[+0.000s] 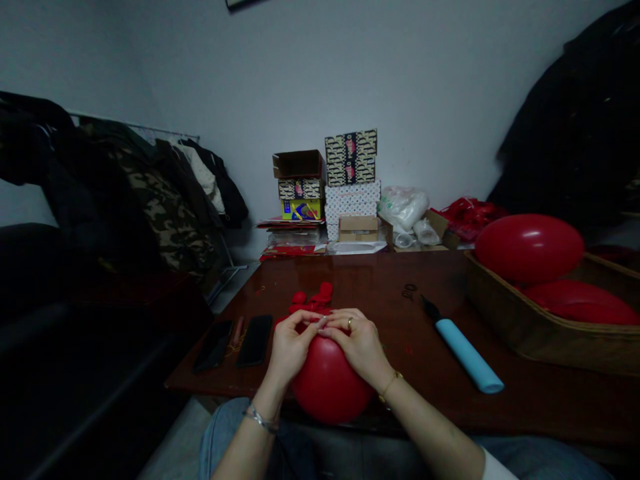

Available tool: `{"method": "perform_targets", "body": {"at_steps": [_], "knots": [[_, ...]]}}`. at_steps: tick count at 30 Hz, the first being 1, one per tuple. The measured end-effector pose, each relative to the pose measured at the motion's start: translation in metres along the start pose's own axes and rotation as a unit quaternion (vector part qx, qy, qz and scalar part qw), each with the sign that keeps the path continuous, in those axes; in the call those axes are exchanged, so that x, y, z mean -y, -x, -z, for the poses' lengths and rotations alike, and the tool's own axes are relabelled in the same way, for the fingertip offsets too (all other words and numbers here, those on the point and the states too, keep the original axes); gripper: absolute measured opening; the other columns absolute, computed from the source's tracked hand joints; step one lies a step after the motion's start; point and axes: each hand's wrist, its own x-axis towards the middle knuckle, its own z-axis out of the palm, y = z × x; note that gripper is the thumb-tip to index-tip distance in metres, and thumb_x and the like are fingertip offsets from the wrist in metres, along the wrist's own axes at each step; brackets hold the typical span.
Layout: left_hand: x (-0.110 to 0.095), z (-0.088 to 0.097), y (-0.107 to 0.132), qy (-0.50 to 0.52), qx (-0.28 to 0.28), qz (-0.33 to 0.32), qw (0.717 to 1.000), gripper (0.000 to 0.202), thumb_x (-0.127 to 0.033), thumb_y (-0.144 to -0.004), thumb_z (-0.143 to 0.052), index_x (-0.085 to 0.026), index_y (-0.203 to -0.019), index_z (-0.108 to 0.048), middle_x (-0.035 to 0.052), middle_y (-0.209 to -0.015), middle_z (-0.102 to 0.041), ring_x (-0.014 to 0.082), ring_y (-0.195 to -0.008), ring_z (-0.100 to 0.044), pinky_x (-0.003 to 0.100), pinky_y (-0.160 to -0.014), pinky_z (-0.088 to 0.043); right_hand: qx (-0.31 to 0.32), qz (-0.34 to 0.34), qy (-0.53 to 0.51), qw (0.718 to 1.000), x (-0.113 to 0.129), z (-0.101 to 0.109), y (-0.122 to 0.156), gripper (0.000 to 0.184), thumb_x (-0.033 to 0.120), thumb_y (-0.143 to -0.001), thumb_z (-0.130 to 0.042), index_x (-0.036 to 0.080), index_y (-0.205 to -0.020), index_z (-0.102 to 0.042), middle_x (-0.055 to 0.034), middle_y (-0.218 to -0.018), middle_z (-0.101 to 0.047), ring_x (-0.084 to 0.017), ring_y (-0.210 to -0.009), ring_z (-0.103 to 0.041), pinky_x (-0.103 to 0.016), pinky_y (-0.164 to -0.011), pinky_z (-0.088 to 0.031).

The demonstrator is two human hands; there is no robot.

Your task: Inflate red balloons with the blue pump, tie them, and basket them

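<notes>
An inflated red balloon [331,383] hangs at the table's front edge, its neck end pointing up and away from me. My left hand [295,340] pinches that neck between thumb and fingers from the left. From the right, my right hand [354,333], with a ring on one finger, pinches the same spot, and the fingertips of both hands meet there. The fingers hide the neck itself. Just beyond my hands lies a small pile of uninflated red balloons [313,301].
A light-blue balloon pump [469,355] with a black nozzle lies to the right, near dark scissors [409,291]. A wicker basket [525,337] at far right holds large red balloons [529,248]. Phones [255,341] lie at left. Stacked boxes [351,200] stand behind the table [370,277].
</notes>
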Motion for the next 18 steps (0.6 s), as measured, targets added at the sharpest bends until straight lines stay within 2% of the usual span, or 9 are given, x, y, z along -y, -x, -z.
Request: {"method": "perform_targets", "body": {"at_steps": [6, 9, 13, 15, 18], "knots": [[0.008, -0.002, 0.003, -0.013, -0.008, -0.018, 1.0, 0.016, -0.032, -0.078, -0.061, -0.016, -0.077, -0.062, 0.0037, -0.079, -0.066, 0.0169, -0.076, -0.06, 0.028, -0.076, -0.044, -0.038, -0.003, -0.03, 0.999, 0.005, 0.0, 0.004, 0.017, 0.036, -0.083, -0.057, 0.025, -0.076, -0.068, -0.0022, -0.086, -0.069, -0.018, -0.089, -0.058, -0.035, -0.087, -0.042], [0.013, -0.003, 0.004, -0.026, -0.012, -0.021, 0.999, 0.016, -0.032, -0.08, -0.059, -0.016, -0.079, -0.061, 0.0037, -0.081, -0.065, 0.0166, -0.078, -0.059, 0.027, -0.077, -0.044, -0.014, -0.013, -0.042, 0.999, 0.005, 0.002, 0.004, 0.02, 0.038, -0.085, -0.052, 0.024, -0.078, -0.064, -0.0031, -0.09, -0.066, -0.018, -0.092, -0.055, -0.034, -0.087, -0.041], [0.016, -0.004, 0.005, -0.025, -0.014, -0.021, 0.999, 0.017, -0.033, -0.081, -0.058, -0.016, -0.081, -0.061, 0.0037, -0.08, -0.065, 0.0165, -0.078, -0.059, 0.027, -0.075, -0.044, 0.034, -0.026, -0.012, 0.999, 0.002, 0.005, 0.0, 0.025, 0.042, -0.087, -0.047, 0.024, -0.078, -0.061, -0.0014, -0.083, -0.061, -0.017, -0.088, -0.053, -0.032, -0.083, -0.04], [0.016, -0.003, 0.005, -0.02, -0.003, -0.027, 0.999, 0.016, -0.031, -0.081, -0.059, -0.016, -0.08, -0.062, 0.0033, -0.079, -0.065, 0.0161, -0.077, -0.059, 0.026, -0.075, -0.044, 0.017, -0.047, 0.001, 0.999, -0.001, 0.005, -0.002, 0.027, 0.044, -0.087, -0.047, 0.024, -0.075, -0.059, -0.0007, -0.079, -0.06, -0.017, -0.084, -0.052, -0.031, -0.079, -0.04], [0.016, -0.002, 0.005, -0.021, 0.008, -0.03, 0.999, 0.015, -0.03, -0.079, -0.06, -0.016, -0.079, -0.064, 0.0036, -0.08, -0.066, 0.0165, -0.077, -0.06, 0.027, -0.075, -0.044, -0.053, -0.087, 0.01, 0.995, -0.005, 0.002, -0.003, 0.031, 0.047, -0.086, -0.047, 0.023, -0.068, -0.056, -0.0009, -0.073, -0.057, -0.017, -0.077, -0.052, -0.03, -0.073, -0.039]]}}
